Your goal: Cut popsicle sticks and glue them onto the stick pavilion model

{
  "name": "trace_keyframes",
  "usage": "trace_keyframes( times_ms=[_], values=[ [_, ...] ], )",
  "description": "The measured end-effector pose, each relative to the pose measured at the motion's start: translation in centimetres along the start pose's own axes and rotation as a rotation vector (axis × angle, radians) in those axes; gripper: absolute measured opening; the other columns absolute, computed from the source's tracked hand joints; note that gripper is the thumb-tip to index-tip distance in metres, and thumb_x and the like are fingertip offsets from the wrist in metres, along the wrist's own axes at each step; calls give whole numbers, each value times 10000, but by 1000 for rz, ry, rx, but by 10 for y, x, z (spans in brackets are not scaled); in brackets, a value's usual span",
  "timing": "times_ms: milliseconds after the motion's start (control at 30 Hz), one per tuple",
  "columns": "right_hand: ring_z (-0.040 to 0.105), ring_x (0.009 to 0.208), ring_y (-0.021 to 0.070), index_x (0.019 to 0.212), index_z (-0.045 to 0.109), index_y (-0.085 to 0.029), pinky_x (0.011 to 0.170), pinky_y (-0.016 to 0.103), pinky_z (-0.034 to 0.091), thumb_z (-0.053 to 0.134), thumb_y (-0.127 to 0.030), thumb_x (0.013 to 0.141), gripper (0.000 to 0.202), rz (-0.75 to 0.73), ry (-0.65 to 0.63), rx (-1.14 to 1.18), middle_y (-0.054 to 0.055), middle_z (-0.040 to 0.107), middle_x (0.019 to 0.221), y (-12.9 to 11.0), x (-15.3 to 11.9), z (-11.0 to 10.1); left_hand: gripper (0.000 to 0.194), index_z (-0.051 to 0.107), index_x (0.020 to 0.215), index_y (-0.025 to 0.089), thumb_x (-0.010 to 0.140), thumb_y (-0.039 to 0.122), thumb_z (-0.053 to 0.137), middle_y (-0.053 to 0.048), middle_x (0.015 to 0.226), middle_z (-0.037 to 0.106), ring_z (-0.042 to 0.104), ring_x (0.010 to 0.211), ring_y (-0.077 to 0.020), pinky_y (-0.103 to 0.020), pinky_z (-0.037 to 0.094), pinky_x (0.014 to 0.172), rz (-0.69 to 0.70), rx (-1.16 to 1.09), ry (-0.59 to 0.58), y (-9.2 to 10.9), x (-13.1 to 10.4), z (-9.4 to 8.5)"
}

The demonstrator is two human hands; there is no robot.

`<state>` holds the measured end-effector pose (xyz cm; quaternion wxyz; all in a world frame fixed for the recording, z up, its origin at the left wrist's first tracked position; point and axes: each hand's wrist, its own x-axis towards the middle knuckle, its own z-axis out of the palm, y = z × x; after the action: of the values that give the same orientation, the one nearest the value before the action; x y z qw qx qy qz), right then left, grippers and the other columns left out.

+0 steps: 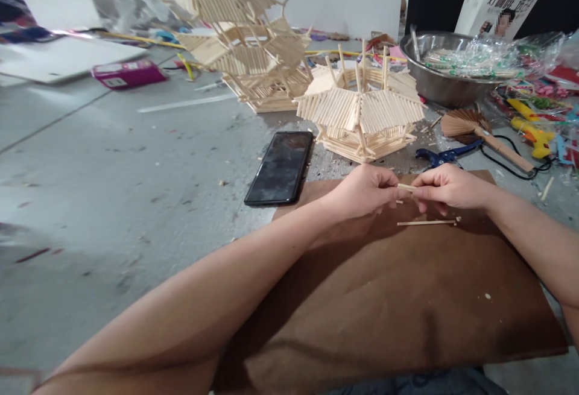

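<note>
Between the fingertips of both hands is a short, thin wooden stick (406, 187). My left hand (368, 189) pinches its left end, and my right hand (446, 187) pinches the right end. Both hands hover over a brown sheet (389, 298). Below them, a longer wooden stick (425, 223) lies on the sheet, with tiny bits by its right tip. Just beyond the hands stands a small stick-built pavilion (359, 111) with upright sticks rising from its roof. Blue-handled pliers (446, 155) lie behind my right hand.
A black phone (280, 169) lies left of the sheet. Farther back is a taller stick-built tower (253, 51). At right are a metal bowl (446, 90) with packaged sticks, a small brush (488, 139) and a yellow glue gun (536, 135). A purple box (129, 74) sits far left.
</note>
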<state>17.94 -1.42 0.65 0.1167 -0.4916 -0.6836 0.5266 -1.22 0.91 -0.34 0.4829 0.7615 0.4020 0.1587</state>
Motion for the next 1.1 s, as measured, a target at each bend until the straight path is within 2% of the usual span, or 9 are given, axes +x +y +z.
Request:
trace_keyframes(
  times_ms=[200,367,433,500,567,633,733,833,1100],
  values=[
    [450,390,45,824,602,-148,383,191,323,505,-470,777,340,11,-27,-80,5,619,654,-1,-2,0,283,607,676,123,739,393,553,18,550,568,461,475,-56,-163,332,459,101,99,-109,-2,2,-5],
    [454,430,55,739,625,-147,432,202,323,463,-390,816,302,-75,-36,-372,-1,597,591,-8,-6,5,275,626,621,127,787,297,487,-5,583,609,488,516,-68,-175,334,509,183,289,-242,3,0,-6],
    [466,465,64,704,624,-151,453,205,323,465,-372,817,295,-123,-22,-431,1,589,578,-10,-7,5,286,623,577,129,786,261,479,-5,550,604,472,485,-63,-176,321,494,186,301,-255,6,-1,-6],
    [477,477,68,751,622,-158,460,207,336,491,-390,802,272,-129,36,-340,1,592,601,-9,-6,4,307,619,548,129,781,283,494,1,510,584,442,449,-53,-173,305,467,164,248,-208,6,-2,-6],
    [481,454,63,899,594,-168,450,211,359,543,-415,764,287,-111,141,-114,-4,602,668,-5,-4,1,327,616,546,123,772,337,516,10,468,552,405,407,-41,-169,289,432,114,127,-142,6,-3,-6],
    [479,431,56,1020,533,-175,434,216,378,604,-418,714,398,-127,255,133,-2,609,744,0,1,-2,315,622,599,117,760,374,535,11,470,554,382,369,-34,-170,272,392,37,-62,-73,3,-2,-4],
    [470,426,43,953,548,-158,415,210,371,664,-406,658,402,-176,349,330,6,610,779,5,7,-3,292,624,693,111,729,397,578,-5,531,596,374,333,-30,-177,262,350,-62,-339,24,-3,0,1],
    [454,442,43,838,602,-144,419,210,366,687,-414,626,353,-177,339,368,8,614,737,5,9,3,286,630,705,114,710,399,610,1,529,594,376,330,-25,-173,268,340,-90,-462,61,-4,1,6],
    [451,464,50,757,677,-143,457,213,377,651,-432,666,304,-208,375,361,15,619,676,6,9,16,265,668,744,105,724,363,609,4,510,580,381,328,-19,-165,262,341,-86,-510,13,1,-2,11]
  ],
)
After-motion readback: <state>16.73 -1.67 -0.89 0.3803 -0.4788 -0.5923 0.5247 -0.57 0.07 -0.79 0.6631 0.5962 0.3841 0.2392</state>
